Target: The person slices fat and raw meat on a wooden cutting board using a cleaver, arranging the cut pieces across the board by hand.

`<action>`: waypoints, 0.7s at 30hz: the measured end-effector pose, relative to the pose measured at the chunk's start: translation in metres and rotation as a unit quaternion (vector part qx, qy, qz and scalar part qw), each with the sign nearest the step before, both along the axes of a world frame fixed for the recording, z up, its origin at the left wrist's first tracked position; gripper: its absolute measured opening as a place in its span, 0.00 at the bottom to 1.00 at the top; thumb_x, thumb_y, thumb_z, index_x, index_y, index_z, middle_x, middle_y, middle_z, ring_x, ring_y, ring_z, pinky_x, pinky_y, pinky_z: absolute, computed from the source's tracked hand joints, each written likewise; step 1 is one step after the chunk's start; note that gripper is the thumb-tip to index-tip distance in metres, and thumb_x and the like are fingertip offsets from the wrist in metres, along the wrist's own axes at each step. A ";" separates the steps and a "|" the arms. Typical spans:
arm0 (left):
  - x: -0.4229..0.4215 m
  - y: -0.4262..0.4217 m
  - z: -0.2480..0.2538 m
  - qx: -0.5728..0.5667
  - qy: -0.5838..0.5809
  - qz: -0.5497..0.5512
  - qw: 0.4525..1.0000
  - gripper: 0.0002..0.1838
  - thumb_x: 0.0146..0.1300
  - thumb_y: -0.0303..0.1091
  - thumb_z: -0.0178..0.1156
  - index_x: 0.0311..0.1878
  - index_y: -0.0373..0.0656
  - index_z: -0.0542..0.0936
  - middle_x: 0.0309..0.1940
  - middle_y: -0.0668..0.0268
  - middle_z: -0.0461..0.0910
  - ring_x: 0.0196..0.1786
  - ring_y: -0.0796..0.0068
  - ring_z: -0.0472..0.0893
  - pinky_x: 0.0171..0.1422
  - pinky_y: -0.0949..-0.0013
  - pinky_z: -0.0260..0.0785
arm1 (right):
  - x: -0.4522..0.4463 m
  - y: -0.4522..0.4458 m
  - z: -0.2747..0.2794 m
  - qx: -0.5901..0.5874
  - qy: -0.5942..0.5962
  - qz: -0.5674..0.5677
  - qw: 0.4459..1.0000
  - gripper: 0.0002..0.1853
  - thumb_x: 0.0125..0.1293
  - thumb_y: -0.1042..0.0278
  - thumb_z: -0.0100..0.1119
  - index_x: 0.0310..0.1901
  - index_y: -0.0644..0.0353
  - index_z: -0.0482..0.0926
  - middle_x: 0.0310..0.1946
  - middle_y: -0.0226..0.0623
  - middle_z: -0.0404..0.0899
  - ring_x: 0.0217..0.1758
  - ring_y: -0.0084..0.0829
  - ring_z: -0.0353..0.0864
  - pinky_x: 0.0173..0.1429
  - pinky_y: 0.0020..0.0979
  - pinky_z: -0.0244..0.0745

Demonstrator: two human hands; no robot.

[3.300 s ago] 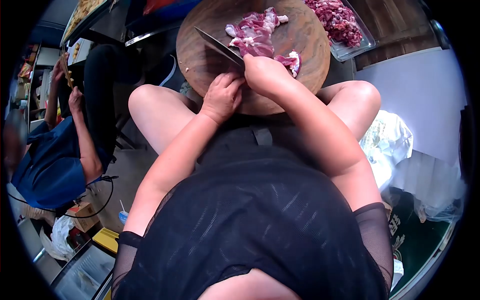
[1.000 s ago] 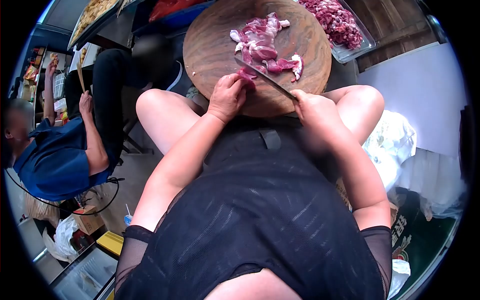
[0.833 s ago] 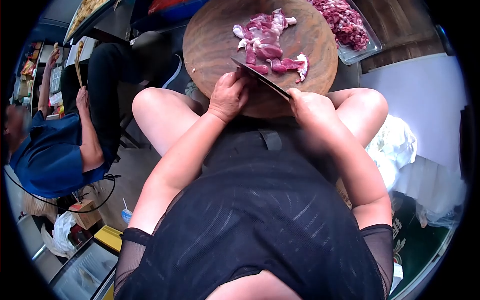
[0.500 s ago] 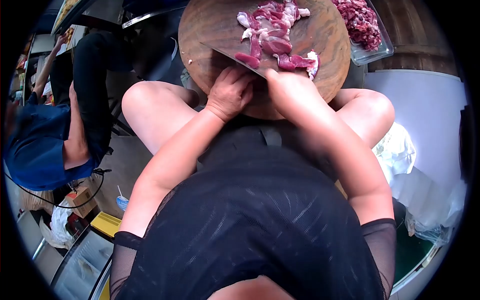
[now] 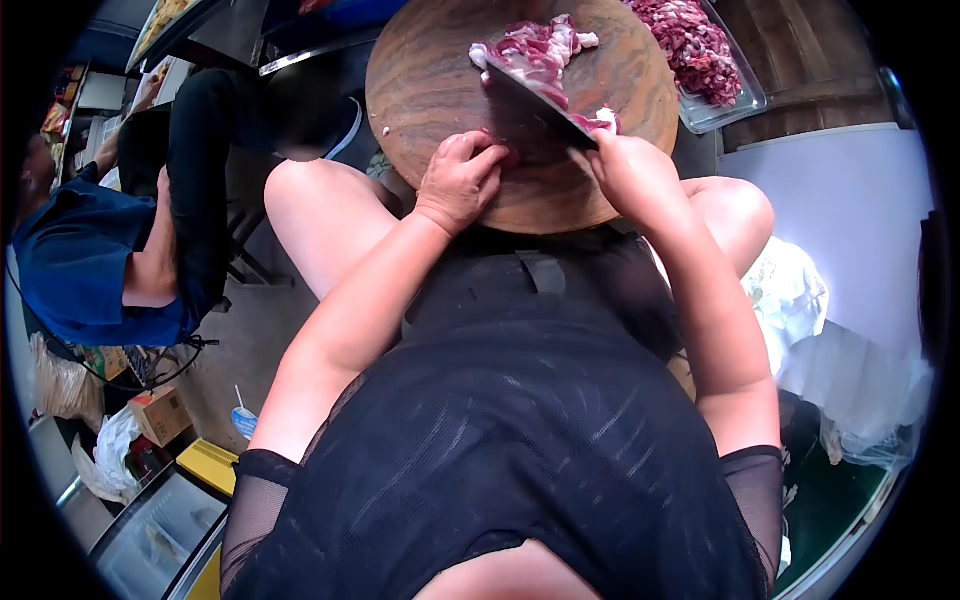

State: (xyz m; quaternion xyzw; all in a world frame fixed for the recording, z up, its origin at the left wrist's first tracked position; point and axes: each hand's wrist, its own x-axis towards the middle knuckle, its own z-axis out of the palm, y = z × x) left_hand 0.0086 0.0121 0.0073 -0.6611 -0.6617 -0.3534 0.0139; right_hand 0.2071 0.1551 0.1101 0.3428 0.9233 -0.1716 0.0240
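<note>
My right hand (image 5: 632, 172) is closed round the handle of a broad knife (image 5: 535, 108), its blade slanting up and left above the round wooden board (image 5: 425, 65). Part of the red and white meat (image 5: 540, 55) is hidden behind the blade, and a smaller piece (image 5: 606, 121) shows beside the handle. At the board's near left part rests my left hand (image 5: 462, 182), its fingers curled together at a bit of red meat that is mostly hidden.
A clear tray (image 5: 748, 98) of chopped meat (image 5: 690, 50) stands right of the board. At the left sits a person in blue (image 5: 95, 260). White plastic bags (image 5: 790, 300) lie at the right, a cardboard box (image 5: 160, 415) and yellow object (image 5: 208, 465) lower left.
The knife has lifted and shifted right, away from my left hand, and now covers part of the meat. My left hand has stayed at the board's near side. The seated person's arms have lowered.
</note>
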 end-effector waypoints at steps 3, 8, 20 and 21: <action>-0.008 -0.003 -0.004 0.035 -0.033 -0.036 0.998 0.13 0.55 0.27 0.67 0.45 0.48 0.84 0.49 0.62 0.79 0.54 0.58 0.78 0.61 0.59 0.70 | 0.025 -0.020 0.007 -0.001 0.044 -0.057 0.997 0.11 0.70 0.63 0.53 0.46 0.61 0.77 0.33 0.53 0.83 0.40 0.55 0.83 0.45 0.51 0.76; -0.011 -0.015 0.001 0.065 -0.047 0.001 0.997 0.12 0.56 0.25 0.67 0.44 0.44 0.84 0.49 0.60 0.81 0.53 0.58 0.79 0.61 0.60 0.71 | 0.042 -0.056 0.019 -0.030 0.086 -0.035 0.995 0.11 0.71 0.64 0.52 0.47 0.60 0.78 0.31 0.50 0.84 0.37 0.50 0.84 0.42 0.48 0.78; -0.013 -0.003 -0.010 0.037 -0.037 -0.004 0.999 0.14 0.54 0.28 0.67 0.46 0.45 0.84 0.45 0.62 0.81 0.50 0.57 0.80 0.57 0.58 0.73 | 0.010 -0.074 0.016 -0.003 -0.073 0.049 0.996 0.05 0.64 0.76 0.47 0.37 0.64 0.73 0.26 0.50 0.82 0.32 0.49 0.86 0.35 0.46 0.81; -0.013 -0.002 -0.009 0.033 -0.042 -0.004 0.999 0.15 0.54 0.28 0.68 0.46 0.45 0.84 0.45 0.62 0.81 0.49 0.57 0.80 0.57 0.58 0.73 | 0.006 -0.070 0.018 -0.006 -0.076 0.049 0.996 0.05 0.64 0.76 0.47 0.37 0.64 0.73 0.26 0.50 0.82 0.32 0.49 0.86 0.35 0.46 0.81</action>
